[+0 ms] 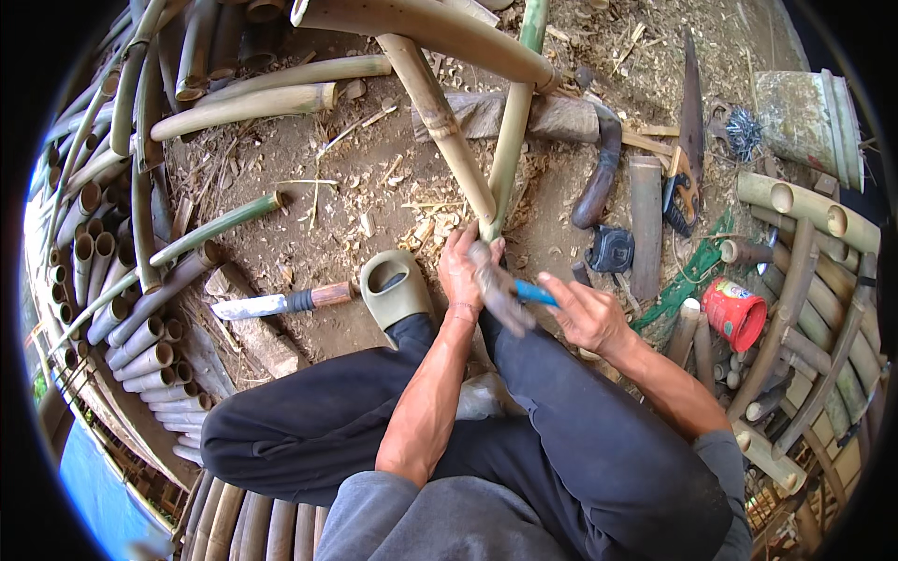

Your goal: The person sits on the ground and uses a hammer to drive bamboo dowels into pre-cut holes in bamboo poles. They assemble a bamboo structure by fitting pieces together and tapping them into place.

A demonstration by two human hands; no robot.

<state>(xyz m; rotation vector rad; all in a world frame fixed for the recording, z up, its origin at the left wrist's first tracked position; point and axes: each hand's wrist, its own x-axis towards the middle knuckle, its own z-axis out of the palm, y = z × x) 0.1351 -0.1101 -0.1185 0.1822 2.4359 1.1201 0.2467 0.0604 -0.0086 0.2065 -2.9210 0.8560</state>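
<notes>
My right hand (594, 316) is closed around the blue handle of a hammer (533, 293). The hammer's head is smeared by motion and hangs just over my left hand (458, 273). That left hand grips the near end of a green bamboo pole (506, 154), its fingers partly hidden behind the hammer. A second, tan bamboo pole (440, 122) meets the green one there at a sharp angle. Across their far part runs a thick bamboo piece (426, 37). Whether a nail is at the joint I cannot tell.
A knife (285, 301) lies left of my shoe (398, 290). On the right are a tape measure (611, 250), a handsaw (687, 140), a curved dark handle (599, 173), a red container (734, 313) and a bucket (809, 126). Bamboo stacks (154, 365) flank both sides.
</notes>
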